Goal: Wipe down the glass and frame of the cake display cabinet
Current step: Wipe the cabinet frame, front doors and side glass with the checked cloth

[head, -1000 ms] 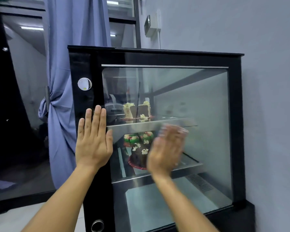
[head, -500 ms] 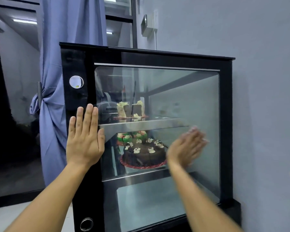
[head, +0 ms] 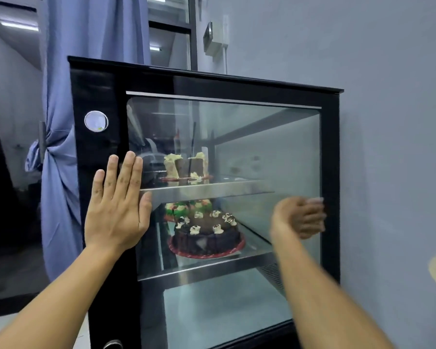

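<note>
Sweeping across the glass (head: 262, 147) to its right edge, the blurred right hand (head: 298, 217), grip unclear, is advancing the wipe while the flat, open left hand (head: 116, 207) is bracing the frame (head: 98, 84).

Left hand (head: 116, 205) lies flat, fingers (head: 126, 172) straight and together, on the black frame (head: 98, 91) of the cake display cabinet, its thumb edge over the left margin of the glass (head: 275, 147). Right hand (head: 298, 217) is motion-blurred at the glass's right side near the frame's right post; whether it holds anything cannot be told. Inside: chocolate cake (head: 207, 235) on the lower shelf, cake slices (head: 186, 166) on the upper shelf; blue curtain (head: 86, 46) behind the cabinet at left.
</note>
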Available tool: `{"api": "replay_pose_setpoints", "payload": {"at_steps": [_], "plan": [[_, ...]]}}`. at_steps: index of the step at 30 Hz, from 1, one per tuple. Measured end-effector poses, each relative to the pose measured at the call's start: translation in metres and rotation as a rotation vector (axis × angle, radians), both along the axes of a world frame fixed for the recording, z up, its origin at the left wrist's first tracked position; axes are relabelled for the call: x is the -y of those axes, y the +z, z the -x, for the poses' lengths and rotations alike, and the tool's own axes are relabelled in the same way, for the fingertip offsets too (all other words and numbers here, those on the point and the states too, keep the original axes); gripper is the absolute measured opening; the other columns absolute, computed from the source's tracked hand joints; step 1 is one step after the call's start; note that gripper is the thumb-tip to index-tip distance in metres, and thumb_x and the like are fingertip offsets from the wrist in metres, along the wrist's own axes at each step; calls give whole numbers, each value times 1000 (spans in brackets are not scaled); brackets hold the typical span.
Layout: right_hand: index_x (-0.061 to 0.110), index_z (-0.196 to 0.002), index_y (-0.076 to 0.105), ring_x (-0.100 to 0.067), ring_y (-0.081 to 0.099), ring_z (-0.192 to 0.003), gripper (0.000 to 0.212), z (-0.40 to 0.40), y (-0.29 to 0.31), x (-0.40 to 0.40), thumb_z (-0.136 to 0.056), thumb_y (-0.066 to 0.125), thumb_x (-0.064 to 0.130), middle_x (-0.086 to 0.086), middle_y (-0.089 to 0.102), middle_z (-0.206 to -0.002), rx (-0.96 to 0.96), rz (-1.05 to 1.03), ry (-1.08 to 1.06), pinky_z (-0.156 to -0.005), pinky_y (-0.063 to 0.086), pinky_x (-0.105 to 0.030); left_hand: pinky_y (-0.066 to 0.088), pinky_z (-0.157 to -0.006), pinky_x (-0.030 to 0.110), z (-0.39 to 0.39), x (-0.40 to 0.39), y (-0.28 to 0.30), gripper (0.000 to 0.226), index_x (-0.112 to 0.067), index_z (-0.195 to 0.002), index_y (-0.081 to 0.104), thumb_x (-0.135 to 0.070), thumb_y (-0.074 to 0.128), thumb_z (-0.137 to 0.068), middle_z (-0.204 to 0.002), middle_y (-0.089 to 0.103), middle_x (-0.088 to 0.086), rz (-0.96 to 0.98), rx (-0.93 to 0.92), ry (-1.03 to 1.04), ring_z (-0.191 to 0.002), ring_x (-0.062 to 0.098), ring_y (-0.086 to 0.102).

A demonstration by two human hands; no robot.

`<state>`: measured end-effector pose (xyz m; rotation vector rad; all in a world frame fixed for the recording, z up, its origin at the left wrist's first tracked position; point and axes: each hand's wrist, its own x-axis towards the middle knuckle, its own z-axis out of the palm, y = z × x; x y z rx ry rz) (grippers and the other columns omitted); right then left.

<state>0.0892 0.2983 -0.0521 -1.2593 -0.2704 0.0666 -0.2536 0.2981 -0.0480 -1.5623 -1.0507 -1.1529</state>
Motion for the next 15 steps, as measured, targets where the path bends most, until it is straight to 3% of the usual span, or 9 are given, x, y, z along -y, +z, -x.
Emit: {"api": "replay_pose_setpoints", "payload": {"at_steps": [1,2,5,6,8,10,11,13,15], "plan": [[22,-167,13,-34,2,-161,66,42,-17,7,-105,12,47,-5,8,-175,32,85,-17,-129,3,-47,3,-130,49,1,0,-1,72,-9,-165,11,-41,27,-103,-174,4,7,5,-3,3,-161,30,2],[21,-166,11,-31,-2,-161,68,87,-30,13,-104,11,49,-4,5,-175,247,99,-45,-129,0,-46,4,-130,50,2,0,-2,72,-9,-165,11,-40,28,-103,-174,4,7,15,-8,-3,-161,30,3],[18,-167,13,-29,-3,-162,63,155,-31,6,-109,23,42,-6,4,-175,1191,33,-7,-131,0,-49,6,-130,50,3,0,-2,72,-9,-165,12,-40,30,-103,-174,5,8,20,-6,-1,-161,30,4],[18,-166,17,-29,1,-162,62,147,-10,4,-109,26,40,-7,9,-175,1374,-11,-14,-131,4,-51,6,-130,50,2,1,-2,72,-9,-165,12,-39,30,-103,-174,5,8,17,-7,1,-161,30,4],[20,-165,22,-29,8,-161,60,108,34,0,-108,29,39,-6,16,-174,1529,-79,-31,-131,8,-50,6,-130,50,3,1,0,71,-9,-165,12,-39,30,-103,-174,6,8,14,-10,1,-161,30,4],[25,-165,20,-26,8,-162,60,55,60,-9,-107,29,41,-1,15,-174,1448,-27,-90,-131,7,-47,6,-130,50,4,0,-1,71,-9,-165,12,-40,29,-103,-174,6,7,14,-14,1,-161,30,4],[28,-165,17,-23,5,-162,59,24,66,-13,-108,26,43,2,12,-174,1306,12,-101,-131,5,-45,6,-130,50,4,0,-2,71,-9,-165,13,-40,29,-103,-174,6,7,9,-12,-2,-161,30,5],[30,-166,9,-19,-4,-162,58,-25,49,-11,-111,18,47,7,3,-175,864,57,-47,-131,0,-42,7,-130,51,2,-2,-3,71,-9,-165,14,-40,28,-103,-174,7,8,-9,-2,-17,-161,31,6],[28,-166,5,-23,-7,-161,59,-36,-1,-5,-111,15,47,5,0,-175,292,102,44,-130,-1,-44,9,-130,52,2,-2,-3,71,-8,-165,14,-40,28,-103,-174,8,8,-18,3,-18,-160,31,7]]}}
